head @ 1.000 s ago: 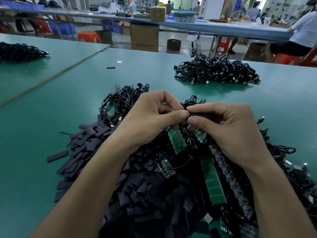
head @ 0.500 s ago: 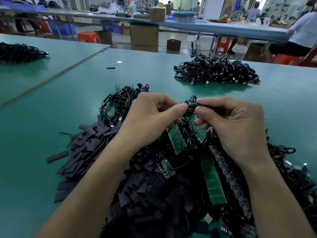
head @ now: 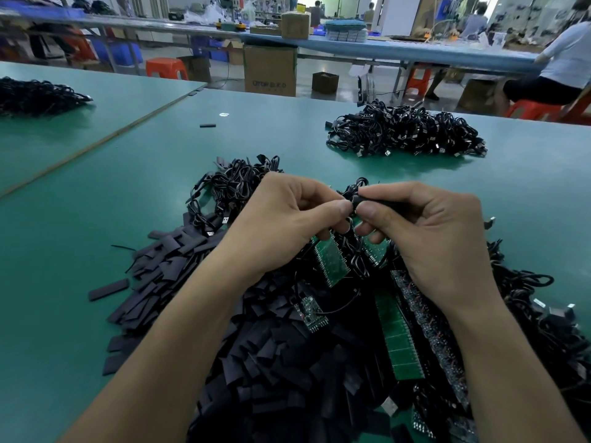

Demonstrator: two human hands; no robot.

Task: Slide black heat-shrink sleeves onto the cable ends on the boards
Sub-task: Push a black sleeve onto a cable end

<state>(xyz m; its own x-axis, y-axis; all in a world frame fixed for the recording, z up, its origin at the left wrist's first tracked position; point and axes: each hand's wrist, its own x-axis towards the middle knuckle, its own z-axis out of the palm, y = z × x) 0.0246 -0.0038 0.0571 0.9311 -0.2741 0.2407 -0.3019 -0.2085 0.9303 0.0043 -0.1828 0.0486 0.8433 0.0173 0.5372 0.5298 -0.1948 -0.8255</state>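
My left hand (head: 281,225) and right hand (head: 428,231) meet thumb to thumb above the near middle of the green table (head: 96,203).

Right hand: the fingers are curled, and thumb and forefinger pinch one black heat-shrink sleeve (head: 379,203). The sleeve lies roughly level with its open end pointing left.

Left hand: the fingers are curled, and thumb and forefinger pinch a black cable (head: 350,190) right at that open end. I cannot tell how far the cable sits inside the sleeve.

A green board (head: 331,260) hangs tilted just below my left fingers. A second board (head: 372,251) shows under my right fingers, partly hidden by them.

Under both forearms lies a pile of loose sleeves (head: 271,362), spreading out to the left. A small board (head: 311,313) with a thin lead rests on top of the pile. To its right lies a long strip of green boards (head: 399,340), beside darker populated strips (head: 431,327).

Coiled cables (head: 230,190) are heaped just beyond my left hand. A separate cable heap (head: 406,132) sits far right, and a third heap (head: 35,94) far left. One stray sleeve (head: 208,125) lies alone on the far part of the table.
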